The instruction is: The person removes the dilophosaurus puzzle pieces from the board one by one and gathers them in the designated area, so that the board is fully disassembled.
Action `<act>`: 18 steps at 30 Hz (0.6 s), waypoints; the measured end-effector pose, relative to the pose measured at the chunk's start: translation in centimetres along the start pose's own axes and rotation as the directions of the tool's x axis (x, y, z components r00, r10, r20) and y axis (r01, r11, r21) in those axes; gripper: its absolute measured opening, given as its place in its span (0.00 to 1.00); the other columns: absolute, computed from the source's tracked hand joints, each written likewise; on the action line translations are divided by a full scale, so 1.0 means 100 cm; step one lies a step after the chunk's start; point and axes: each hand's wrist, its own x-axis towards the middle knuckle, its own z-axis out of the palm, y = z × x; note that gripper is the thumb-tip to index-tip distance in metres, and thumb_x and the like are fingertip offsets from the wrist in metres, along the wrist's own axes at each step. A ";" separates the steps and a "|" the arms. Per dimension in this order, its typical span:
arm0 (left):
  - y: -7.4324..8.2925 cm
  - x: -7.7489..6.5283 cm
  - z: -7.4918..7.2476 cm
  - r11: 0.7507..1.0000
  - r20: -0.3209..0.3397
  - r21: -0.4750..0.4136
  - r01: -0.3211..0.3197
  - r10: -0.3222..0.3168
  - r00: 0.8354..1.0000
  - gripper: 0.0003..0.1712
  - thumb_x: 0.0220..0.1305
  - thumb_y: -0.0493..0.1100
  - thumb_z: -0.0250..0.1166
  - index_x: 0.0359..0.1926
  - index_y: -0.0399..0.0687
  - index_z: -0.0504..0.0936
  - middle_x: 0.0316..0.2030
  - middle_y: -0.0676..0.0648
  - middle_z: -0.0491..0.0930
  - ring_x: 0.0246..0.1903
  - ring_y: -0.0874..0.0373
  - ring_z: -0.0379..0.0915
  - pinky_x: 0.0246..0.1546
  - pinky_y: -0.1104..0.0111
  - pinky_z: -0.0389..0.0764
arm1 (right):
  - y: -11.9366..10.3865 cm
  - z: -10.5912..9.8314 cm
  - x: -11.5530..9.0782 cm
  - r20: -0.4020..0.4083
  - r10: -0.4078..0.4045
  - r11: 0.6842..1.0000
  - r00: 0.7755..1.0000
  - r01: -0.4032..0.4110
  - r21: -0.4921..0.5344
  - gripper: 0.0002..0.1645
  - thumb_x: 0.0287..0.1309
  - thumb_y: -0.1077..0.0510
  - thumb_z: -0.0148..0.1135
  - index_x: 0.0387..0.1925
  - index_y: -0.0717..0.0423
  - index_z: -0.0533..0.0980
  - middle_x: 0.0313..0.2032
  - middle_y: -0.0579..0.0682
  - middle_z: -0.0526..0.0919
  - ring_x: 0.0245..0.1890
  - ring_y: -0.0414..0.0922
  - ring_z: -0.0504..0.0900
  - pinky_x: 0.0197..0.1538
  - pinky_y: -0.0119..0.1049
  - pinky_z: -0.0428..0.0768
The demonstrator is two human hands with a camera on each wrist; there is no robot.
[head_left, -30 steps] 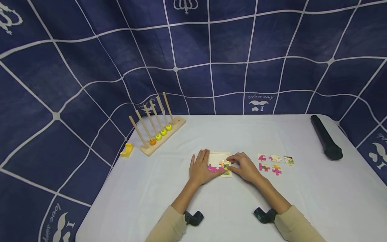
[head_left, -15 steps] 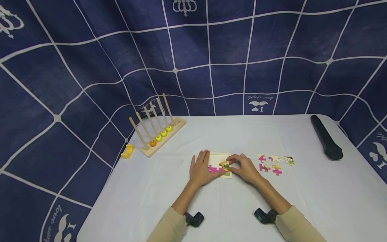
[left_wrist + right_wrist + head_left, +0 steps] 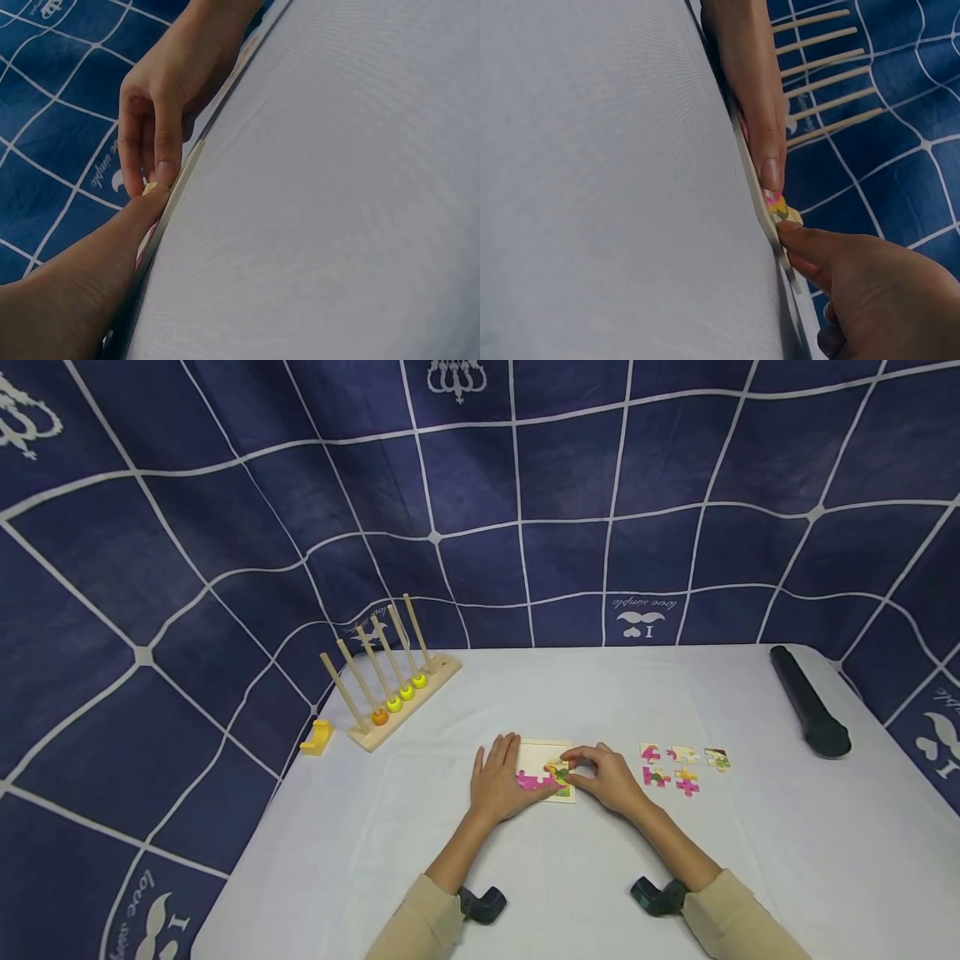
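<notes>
Puzzle piece pinched by right hand at tray's right side; can't tell if seated. Tray covered at left by spread left hand. Piece probably light, stiff, kinda slick: best gripped by edges, knobs not forced. Loose pieces laid out rightward.

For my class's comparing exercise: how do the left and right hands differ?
The left hand lies straight-fingered; the right hand is curled. The left hand covers the left side of the puzzle tray; the right hand pinches a puzzle piece near its right edge. Both have beige sleeves.
</notes>
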 end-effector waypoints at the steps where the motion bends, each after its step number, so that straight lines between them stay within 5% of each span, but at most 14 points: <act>1: 0.000 0.000 0.000 1.000 0.002 0.001 0.000 0.000 1.000 0.64 0.37 0.84 0.46 0.66 0.45 0.56 0.65 0.49 0.58 0.66 0.53 0.48 0.64 0.51 0.48 | 0.000 0.000 0.000 -0.004 -0.007 1.000 1.000 0.007 -0.001 0.16 0.40 0.56 0.71 0.37 0.48 0.80 0.25 0.37 0.79 0.22 0.38 0.61 0.24 0.28 0.62; 18: 0.000 0.000 0.002 1.000 -0.002 0.005 0.002 -0.002 1.000 0.64 0.36 0.84 0.47 0.66 0.46 0.56 0.65 0.49 0.58 0.66 0.53 0.48 0.64 0.51 0.48 | 0.002 -0.003 0.000 -0.067 -0.171 0.985 0.983 0.172 0.012 0.19 0.40 0.57 0.71 0.40 0.51 0.80 0.24 0.36 0.78 0.19 0.34 0.59 0.20 0.23 0.61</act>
